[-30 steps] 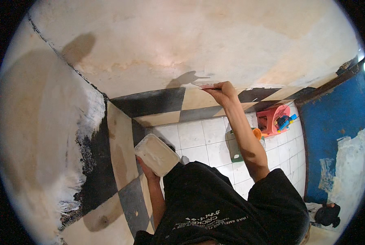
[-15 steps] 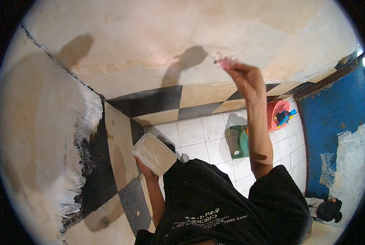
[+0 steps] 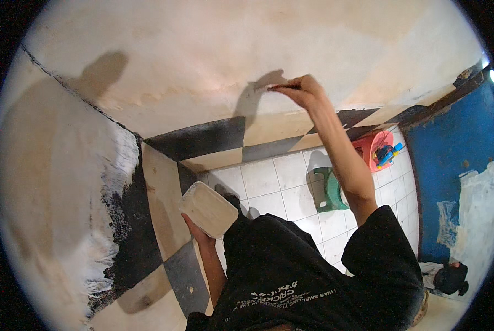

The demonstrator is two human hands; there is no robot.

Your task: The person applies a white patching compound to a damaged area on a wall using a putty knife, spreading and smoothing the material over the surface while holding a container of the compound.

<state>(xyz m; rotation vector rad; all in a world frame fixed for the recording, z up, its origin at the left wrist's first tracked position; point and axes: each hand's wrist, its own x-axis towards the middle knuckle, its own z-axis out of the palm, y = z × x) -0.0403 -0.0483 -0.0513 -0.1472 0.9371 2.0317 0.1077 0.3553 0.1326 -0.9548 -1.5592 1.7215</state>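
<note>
My left hand (image 3: 202, 234) grips a white rectangular plastic tub (image 3: 226, 224) from its left side, low beside the left wall. Whitish paint (image 3: 207, 208) lies inside it. Up at the pale front wall (image 3: 324, 49), my right hand (image 3: 307, 91) is closed on a thin paintbrush (image 3: 285, 86) with a dark reddish handle. The brush points left, and its pale tip is at or very near the wall, next to the hand's shadow. Whether the tip touches cannot be made out.
Black and cream checks (image 3: 205, 136) run along the wall's foot. On the white tiled floor (image 3: 261, 179) stand a green plastic stool (image 3: 328, 190) and a pink stool (image 3: 371, 146) bearing a blue tool-like object (image 3: 388, 156). A blue panel (image 3: 443, 143) is at right; a person (image 3: 448, 278) shows lower right.
My right hand has moved left along the front wall, and the brush now points left with its handle more visible. My left hand and the tub have hardly moved.
</note>
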